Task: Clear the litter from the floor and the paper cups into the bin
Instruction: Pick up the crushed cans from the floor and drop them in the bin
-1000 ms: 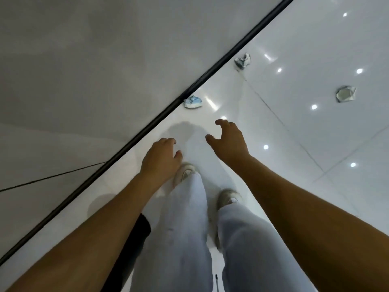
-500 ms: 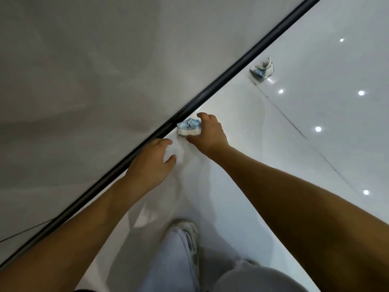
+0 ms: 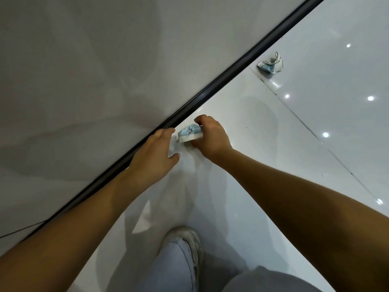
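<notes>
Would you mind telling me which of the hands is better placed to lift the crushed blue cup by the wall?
The right hand: its fingers already curl round the crushed blue cup beside the black baseboard. The left hand hovers open beside it, holding nothing.

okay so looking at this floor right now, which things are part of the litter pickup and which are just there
Part of the job: crushed blue paper cup gripped by the right hand; second crumpled cup further along the floor; left hand, open beside it.

Just there: black baseboard strip; white shoe.
</notes>
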